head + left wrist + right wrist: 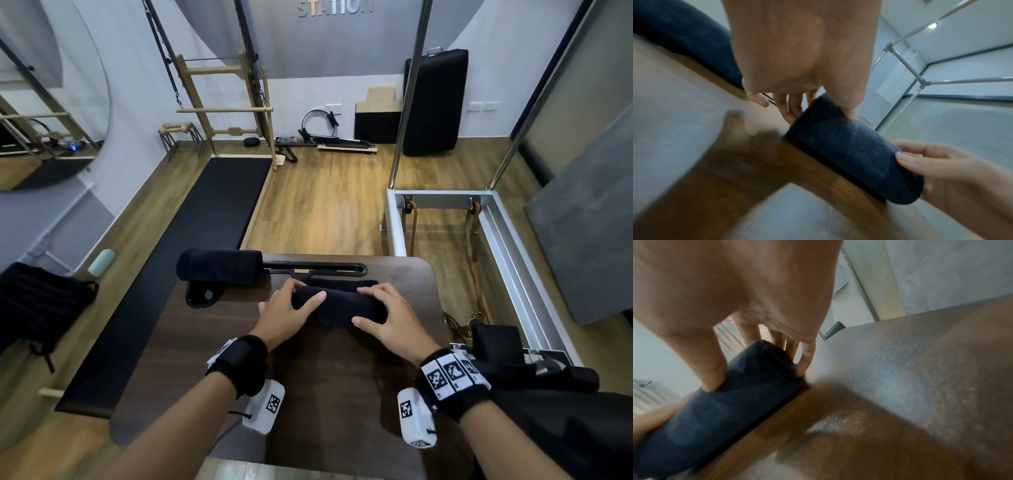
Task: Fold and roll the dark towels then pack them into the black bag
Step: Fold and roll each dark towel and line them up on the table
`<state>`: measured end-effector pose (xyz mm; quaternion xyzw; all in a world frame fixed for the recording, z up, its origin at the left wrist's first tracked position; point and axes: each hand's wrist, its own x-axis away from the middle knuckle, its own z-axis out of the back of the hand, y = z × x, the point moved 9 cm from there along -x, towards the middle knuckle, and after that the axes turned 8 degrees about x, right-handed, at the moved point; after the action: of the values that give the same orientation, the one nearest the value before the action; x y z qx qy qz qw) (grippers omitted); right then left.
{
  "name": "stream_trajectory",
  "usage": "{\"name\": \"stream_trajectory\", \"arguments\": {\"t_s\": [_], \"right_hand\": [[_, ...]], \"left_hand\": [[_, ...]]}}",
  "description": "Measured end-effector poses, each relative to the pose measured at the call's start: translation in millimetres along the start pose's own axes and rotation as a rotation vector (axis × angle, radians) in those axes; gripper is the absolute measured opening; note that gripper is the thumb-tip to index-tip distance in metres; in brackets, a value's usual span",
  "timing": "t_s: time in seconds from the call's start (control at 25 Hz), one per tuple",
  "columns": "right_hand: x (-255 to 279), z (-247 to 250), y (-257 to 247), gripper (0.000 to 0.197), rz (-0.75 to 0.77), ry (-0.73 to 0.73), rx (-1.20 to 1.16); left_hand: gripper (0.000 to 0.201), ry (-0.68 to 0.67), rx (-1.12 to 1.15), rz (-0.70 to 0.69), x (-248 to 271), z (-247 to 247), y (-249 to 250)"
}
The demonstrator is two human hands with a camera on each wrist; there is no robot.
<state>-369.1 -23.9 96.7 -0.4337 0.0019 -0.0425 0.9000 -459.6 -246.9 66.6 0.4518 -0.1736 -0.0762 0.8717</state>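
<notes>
Left hand (286, 310) and right hand (383, 317) each clasp an end of the half-rolled towel (337, 305) on the counter (212, 342); roll evenly, keeping both ends tight and level.

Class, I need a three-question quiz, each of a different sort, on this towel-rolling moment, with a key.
1. True or false: the finished towel roll lies at the table's far left edge.
2. What grips the towel being rolled? A) left hand only B) right hand only C) both hands
3. Fill in: the black bag lies on the ____, left of the table.

Key: 1 true; 2 C; 3 floor
</notes>
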Motion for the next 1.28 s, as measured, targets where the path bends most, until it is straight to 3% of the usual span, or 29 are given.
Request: {"name": "stream_trajectory", "arguments": {"t_s": [0.16, 0.24, 0.36, 0.48, 0.76, 0.92, 1.12, 1.28], "right_hand": [[-3, 9, 15, 0.05, -0.147, 0.195, -0.093], [-8, 10, 21, 0.057, -0.23, 0.271, -0.107], [-15, 3, 30, 0.076, -0.386, 0.26, -0.087], [-19, 2, 37, 0.069, -0.472, 0.235, 0.013], [-12, 2, 45, 0.068, -0.546, 0.28, -0.031], [-6, -19, 33, 0.059, -0.559, 0.292, -0.39], [-14, -72, -14, 0.058, -0.515, 0.286, -0.49], [-35, -134, -66, 0.049, -0.458, 0.248, -0.489]], "left_hand": [[0.06, 0.116, -0.013, 0.057, -14, -1, 11], [0.058, 0.174, 0.027, 0.081, -15, -1, 13], [0.073, 0.196, 0.03, 0.2, -18, -3, 6], [0.086, 0.17, 0.018, 0.23, -25, -5, -1], [0.078, 0.185, 0.098, 0.261, -28, -1, -6], [0.063, 0.152, 0.26, 0.279, -16, 16, -15], [0.057, 0.222, 0.281, 0.217, 6, 80, -42], [0.056, 0.328, 0.335, 0.265, 27, 144, -93]]}}
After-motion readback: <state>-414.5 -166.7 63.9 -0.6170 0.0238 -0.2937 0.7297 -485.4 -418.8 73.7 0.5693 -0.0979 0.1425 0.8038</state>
